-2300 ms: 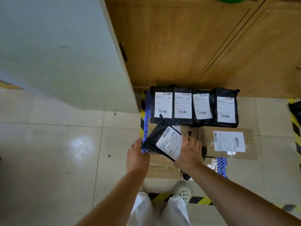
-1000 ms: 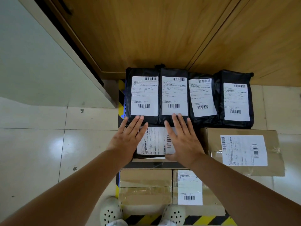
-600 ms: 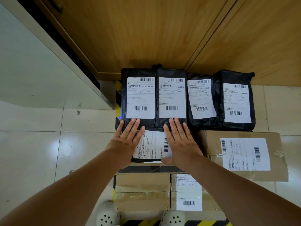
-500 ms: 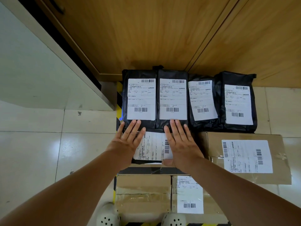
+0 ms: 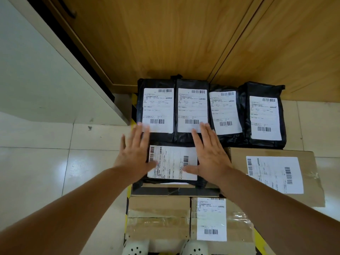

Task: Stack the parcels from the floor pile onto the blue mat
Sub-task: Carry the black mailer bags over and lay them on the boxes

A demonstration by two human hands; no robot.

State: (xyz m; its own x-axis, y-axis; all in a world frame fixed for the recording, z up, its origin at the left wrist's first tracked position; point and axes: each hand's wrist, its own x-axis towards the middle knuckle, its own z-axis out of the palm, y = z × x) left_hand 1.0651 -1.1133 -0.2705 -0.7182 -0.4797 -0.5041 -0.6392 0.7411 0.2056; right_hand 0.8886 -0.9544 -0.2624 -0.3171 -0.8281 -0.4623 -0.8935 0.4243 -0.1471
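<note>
Head view
Left hand [image 5: 135,155]: flat, fingers straight and spread, holding nothing; it is over the left edge of the black parcel with sideways label [image 5: 172,163]. I cannot tell if it touches the parcel.
Right hand [image 5: 209,156]: also flat with straight fingers, holding nothing, over the right edge of the same parcel; its fingertips reach toward 12 o'clock, over the lower end of the second bag of the row.
Black parcel with sideways label: in the middle of the view, lying on top of a flat cardboard box [image 5: 174,190], between the two hands.
Row of four black bags [image 5: 228,111]: at 12 o'clock from the hands, side by side, white labels facing up, their far ends against the wooden cabinet [image 5: 165,39].
Large cardboard box [image 5: 276,173]: at 3 o'clock from the hands, label facing up, partly covered by the right forearm.
Two taped boxes [image 5: 160,218]: at 6 o'clock, side by side; the right one has a white label.
Blue mat: hidden under the parcels; I cannot see it.
Yellow-black floor tape [image 5: 134,107]: a strip showing at the left edge of the stack, at 9 to 11 o'clock.
White shoes [image 5: 136,248]: at the bottom edge, just beside the taped boxes.
Tiled floor [image 5: 55,162]: at 9 o'clock, pale and shiny.
</note>
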